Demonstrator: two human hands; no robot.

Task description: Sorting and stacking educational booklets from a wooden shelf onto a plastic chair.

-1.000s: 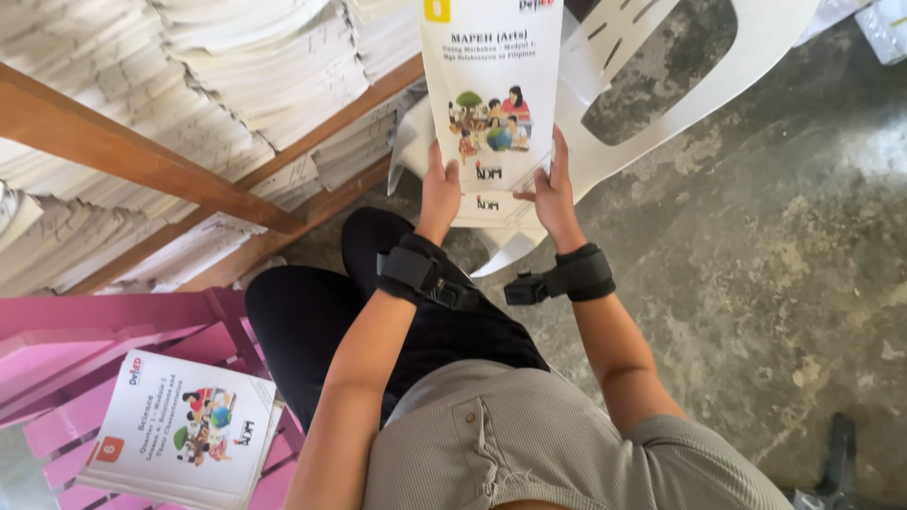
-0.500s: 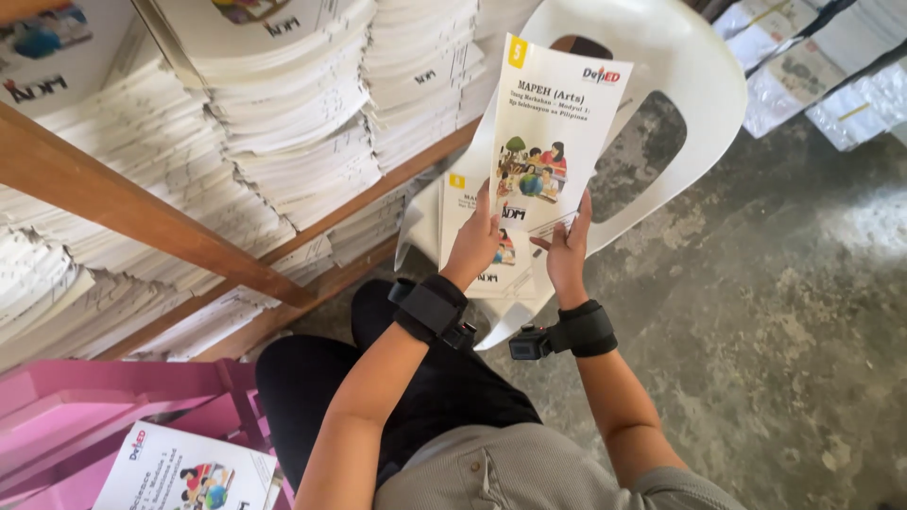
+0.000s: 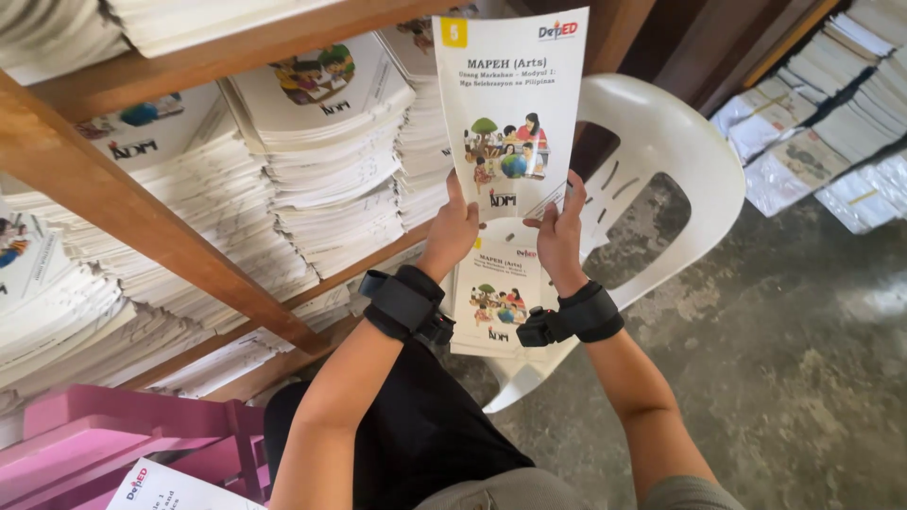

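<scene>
I hold a thin white booklet (image 3: pixel 510 104) with a colourful cover picture upright in front of me. My left hand (image 3: pixel 453 227) grips its lower left edge and my right hand (image 3: pixel 559 231) grips its lower right edge. Both wrists wear black straps. Below the booklet, a stack of similar booklets (image 3: pixel 496 297) lies on the seat of a white plastic chair (image 3: pixel 680 161). The raised booklet is level with a wooden shelf full of paper stacks (image 3: pixel 321 179).
Wooden shelving (image 3: pixel 123 212) packed with booklet stacks fills the left. A pink crate (image 3: pixel 123 430) with another booklet (image 3: pixel 165 491) sits at lower left. Wrapped bundles of booklets (image 3: pixel 831 123) lie at upper right on the bare concrete floor (image 3: pixel 803 378).
The booklet has been raised higher off the chair stack, toward the shelf. My view has tilted up, showing more shelf and less of the pink crate.
</scene>
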